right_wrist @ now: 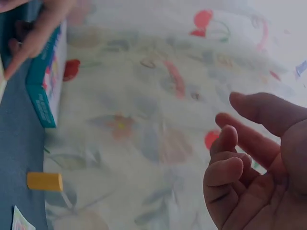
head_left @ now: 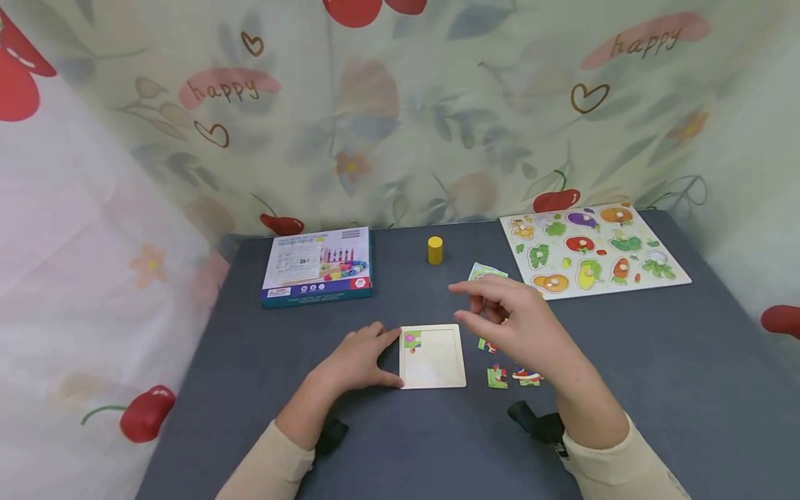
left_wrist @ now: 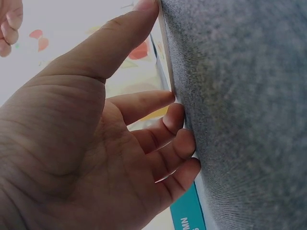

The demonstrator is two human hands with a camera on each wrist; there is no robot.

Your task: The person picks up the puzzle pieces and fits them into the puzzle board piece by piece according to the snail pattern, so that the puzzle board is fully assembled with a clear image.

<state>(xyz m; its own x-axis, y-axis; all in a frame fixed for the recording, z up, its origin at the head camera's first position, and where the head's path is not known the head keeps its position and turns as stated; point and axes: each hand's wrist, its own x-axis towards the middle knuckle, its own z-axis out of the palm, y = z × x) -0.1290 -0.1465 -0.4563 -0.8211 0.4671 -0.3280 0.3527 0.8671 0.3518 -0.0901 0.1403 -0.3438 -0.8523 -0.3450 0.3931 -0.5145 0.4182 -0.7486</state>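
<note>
A square wooden puzzle tray (head_left: 440, 368) lies mid-table, with a small colourful puzzle piece (head_left: 412, 339) in its upper left corner. My left hand (head_left: 359, 357) rests at the tray's left edge, forefinger touching near the upper corner and thumb near the lower one. In the left wrist view the left hand (left_wrist: 120, 143) has its other fingers loosely bent against the table. My right hand (head_left: 515, 323) hovers right of the tray, thumb and forefinger apart with nothing between them. Below it lie several loose puzzle pieces (head_left: 497, 378), some partly hidden. The right wrist view shows the right hand (right_wrist: 259, 158) holding nothing.
A boxed toy set (head_left: 317, 267) lies at the back left. Near the back middle stands a yellow cylinder (head_left: 435, 251). A vegetable puzzle board (head_left: 594, 250) lies at the back right, and a printed card (head_left: 486, 271) is partly behind the right hand. Patterned cloth (head_left: 387, 125) hangs behind.
</note>
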